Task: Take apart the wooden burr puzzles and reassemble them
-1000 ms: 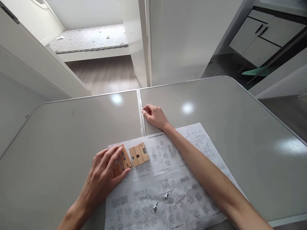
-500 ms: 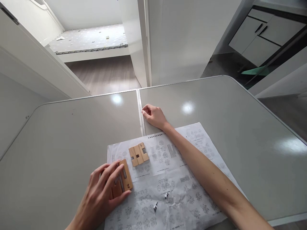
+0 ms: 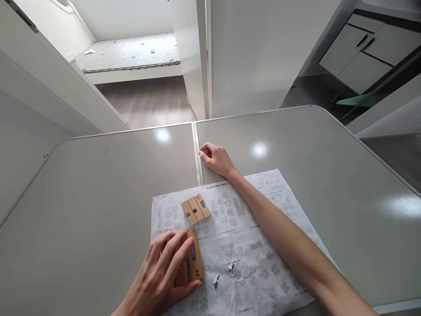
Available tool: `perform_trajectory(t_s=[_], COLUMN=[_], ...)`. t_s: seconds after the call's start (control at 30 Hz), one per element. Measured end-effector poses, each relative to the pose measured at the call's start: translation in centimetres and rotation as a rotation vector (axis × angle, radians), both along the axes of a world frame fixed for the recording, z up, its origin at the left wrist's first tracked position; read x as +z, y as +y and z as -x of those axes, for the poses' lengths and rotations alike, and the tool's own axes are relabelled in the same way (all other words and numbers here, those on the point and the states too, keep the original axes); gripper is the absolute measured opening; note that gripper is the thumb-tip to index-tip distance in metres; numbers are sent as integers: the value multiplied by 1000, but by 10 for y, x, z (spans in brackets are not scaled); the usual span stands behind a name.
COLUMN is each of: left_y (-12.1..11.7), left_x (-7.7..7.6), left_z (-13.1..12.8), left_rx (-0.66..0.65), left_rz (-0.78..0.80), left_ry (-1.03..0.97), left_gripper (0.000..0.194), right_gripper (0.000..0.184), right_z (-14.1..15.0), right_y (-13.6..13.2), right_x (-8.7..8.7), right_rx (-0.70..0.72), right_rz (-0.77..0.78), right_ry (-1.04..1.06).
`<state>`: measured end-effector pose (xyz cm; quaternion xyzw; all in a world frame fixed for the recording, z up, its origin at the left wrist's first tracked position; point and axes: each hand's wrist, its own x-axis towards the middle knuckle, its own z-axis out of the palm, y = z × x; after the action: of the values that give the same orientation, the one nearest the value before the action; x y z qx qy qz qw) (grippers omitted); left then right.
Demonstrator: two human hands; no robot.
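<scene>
My left hand [image 3: 162,274] lies over a group of notched wooden puzzle pieces [image 3: 192,263], one marked "2", with fingers and thumb closed around them on the printed paper sheet [image 3: 250,259]. A second group of three joined wooden pieces [image 3: 195,209] lies farther back on the sheet, untouched. My right hand [image 3: 215,159] rests beyond the sheet on the grey table [image 3: 98,197], by its centre seam, with the fingers curled in loosely and nothing visible in them.
The paper sheet is crumpled and torn near its middle [image 3: 226,272]. The table's far edge [image 3: 250,115] meets a white wall and a doorway onto wooden flooring. Cabinets [image 3: 365,52] stand at the far right.
My left hand has dragged the pieces marked "2" toward me and to the right along the sheet, away from the other group. My right hand has stayed put.
</scene>
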<state>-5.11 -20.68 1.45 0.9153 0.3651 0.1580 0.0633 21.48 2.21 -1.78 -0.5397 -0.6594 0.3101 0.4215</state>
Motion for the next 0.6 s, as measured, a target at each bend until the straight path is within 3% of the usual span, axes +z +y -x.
perform_trajectory(t_s=[0.27, 0.6], left_y=[-8, 16], left_x=[-6, 2], left_z=[-17, -70], left_rx=[-72, -207], left_rz=[-11, -70], left_ry=[-37, -74], left_gripper=[70, 65], right_gripper=[14, 14], right_z=[0, 0], right_y=[0, 0], right_x=[-1, -2], right_rx=[2, -2], right_rz=[-3, -15], right_ry=[-13, -11])
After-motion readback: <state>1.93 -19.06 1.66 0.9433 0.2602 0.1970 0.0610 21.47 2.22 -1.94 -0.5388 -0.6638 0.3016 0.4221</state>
